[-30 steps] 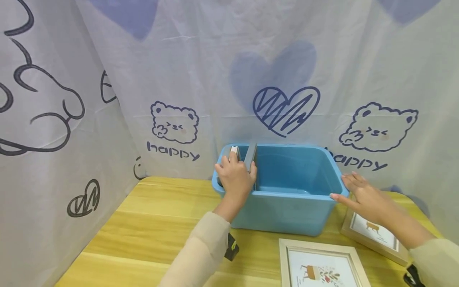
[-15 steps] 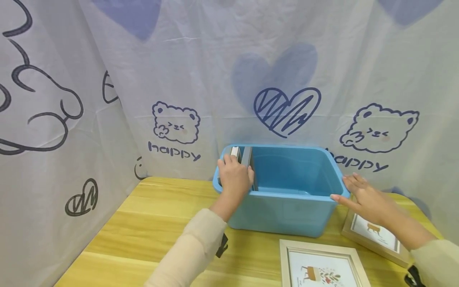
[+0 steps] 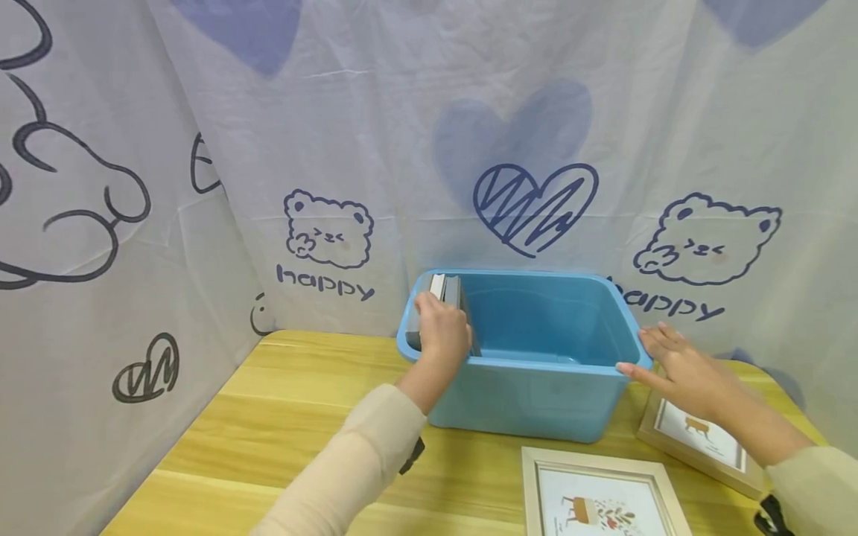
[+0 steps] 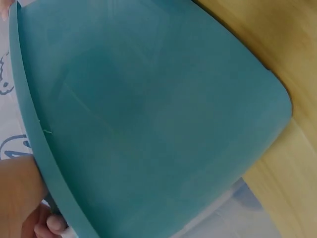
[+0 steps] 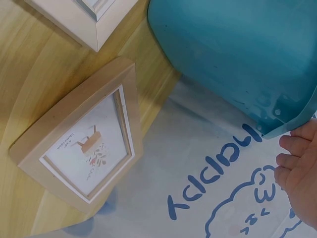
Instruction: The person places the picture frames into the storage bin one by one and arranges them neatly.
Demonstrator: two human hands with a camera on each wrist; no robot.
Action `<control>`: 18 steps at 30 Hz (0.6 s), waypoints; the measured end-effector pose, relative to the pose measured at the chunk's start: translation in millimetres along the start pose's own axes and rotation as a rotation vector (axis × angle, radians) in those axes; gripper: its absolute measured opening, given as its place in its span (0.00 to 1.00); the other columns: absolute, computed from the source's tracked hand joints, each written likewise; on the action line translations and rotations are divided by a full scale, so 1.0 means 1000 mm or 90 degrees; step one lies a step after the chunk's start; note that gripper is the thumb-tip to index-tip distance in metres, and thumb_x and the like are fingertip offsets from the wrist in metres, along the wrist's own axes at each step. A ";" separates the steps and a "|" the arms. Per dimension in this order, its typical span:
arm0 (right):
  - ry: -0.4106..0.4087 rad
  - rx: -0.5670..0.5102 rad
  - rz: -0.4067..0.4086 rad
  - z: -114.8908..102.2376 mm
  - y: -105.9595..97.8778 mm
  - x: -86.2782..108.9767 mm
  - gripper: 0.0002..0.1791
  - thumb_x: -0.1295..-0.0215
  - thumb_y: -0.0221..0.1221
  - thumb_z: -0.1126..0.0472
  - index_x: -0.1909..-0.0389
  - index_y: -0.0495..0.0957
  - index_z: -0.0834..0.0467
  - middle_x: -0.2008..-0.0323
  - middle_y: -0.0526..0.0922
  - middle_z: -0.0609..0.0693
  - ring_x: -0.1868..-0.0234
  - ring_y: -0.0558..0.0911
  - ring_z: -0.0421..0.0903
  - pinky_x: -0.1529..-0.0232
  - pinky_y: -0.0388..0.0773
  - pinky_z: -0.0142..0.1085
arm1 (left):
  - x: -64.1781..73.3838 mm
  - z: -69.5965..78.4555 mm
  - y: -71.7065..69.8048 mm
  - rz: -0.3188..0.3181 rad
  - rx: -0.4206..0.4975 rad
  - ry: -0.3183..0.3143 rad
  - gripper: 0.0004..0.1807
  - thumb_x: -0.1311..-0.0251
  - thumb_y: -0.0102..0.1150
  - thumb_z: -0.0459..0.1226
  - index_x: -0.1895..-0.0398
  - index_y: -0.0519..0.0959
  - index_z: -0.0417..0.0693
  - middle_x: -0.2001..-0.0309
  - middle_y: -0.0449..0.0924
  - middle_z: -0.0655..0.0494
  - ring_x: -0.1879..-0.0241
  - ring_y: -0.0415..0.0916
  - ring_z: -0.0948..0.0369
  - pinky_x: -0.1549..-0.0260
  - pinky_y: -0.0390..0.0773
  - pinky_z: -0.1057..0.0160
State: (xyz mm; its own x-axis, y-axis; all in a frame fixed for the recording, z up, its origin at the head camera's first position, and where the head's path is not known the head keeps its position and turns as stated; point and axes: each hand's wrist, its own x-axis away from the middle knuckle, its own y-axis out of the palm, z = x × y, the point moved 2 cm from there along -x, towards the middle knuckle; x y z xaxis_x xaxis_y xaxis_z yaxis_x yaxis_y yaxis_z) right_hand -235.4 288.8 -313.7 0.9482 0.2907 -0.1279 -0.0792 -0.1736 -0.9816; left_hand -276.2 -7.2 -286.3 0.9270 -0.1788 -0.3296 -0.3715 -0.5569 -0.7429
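Observation:
A light blue plastic bin (image 3: 526, 402) stands on the wooden table. Inside its left end, several slim frames stand upright side by side, among them a grey frame (image 3: 453, 289) and a white-edged one (image 3: 437, 285). My left hand (image 3: 442, 327) reaches over the near rim and grips the grey frame, which now leans against its neighbours; its lower part is hidden. My right hand (image 3: 680, 372) rests on the bin's right end, thumb on the near rim and fingers fairly straight along the outer side. In the left wrist view, the bin's wall (image 4: 158, 119) covers most of the work.
A pale wood picture frame (image 3: 596, 506) lies on the table in front of the bin. Another picture frame (image 3: 700, 435) lies to its right, beneath my right forearm. Behind the bin hangs a printed curtain (image 3: 335, 134). The table's left edge (image 3: 194, 413) runs beside the cloth.
My left hand has moved the grey frame leftwards and lower, up against the white-edged one. My right hand has stayed on the bin.

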 end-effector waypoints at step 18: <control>-0.004 -0.004 0.003 -0.001 -0.002 -0.001 0.45 0.34 0.44 0.37 0.35 0.56 0.74 0.35 0.54 0.75 0.35 0.54 0.74 0.45 0.54 0.71 | 0.015 -0.057 0.034 0.406 0.290 -0.018 0.34 0.55 0.54 0.68 0.71 0.78 0.45 0.71 0.75 0.52 0.71 0.71 0.55 0.71 0.67 0.57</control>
State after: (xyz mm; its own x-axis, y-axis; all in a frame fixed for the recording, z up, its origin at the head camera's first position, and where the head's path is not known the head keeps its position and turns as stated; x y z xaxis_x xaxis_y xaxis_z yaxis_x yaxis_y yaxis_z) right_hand -236.3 287.5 -311.8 0.9458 0.2961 -0.1336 -0.0817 -0.1812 -0.9800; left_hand -272.0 -75.2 -283.6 0.5283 -0.3282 -0.7831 -0.8216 0.0351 -0.5690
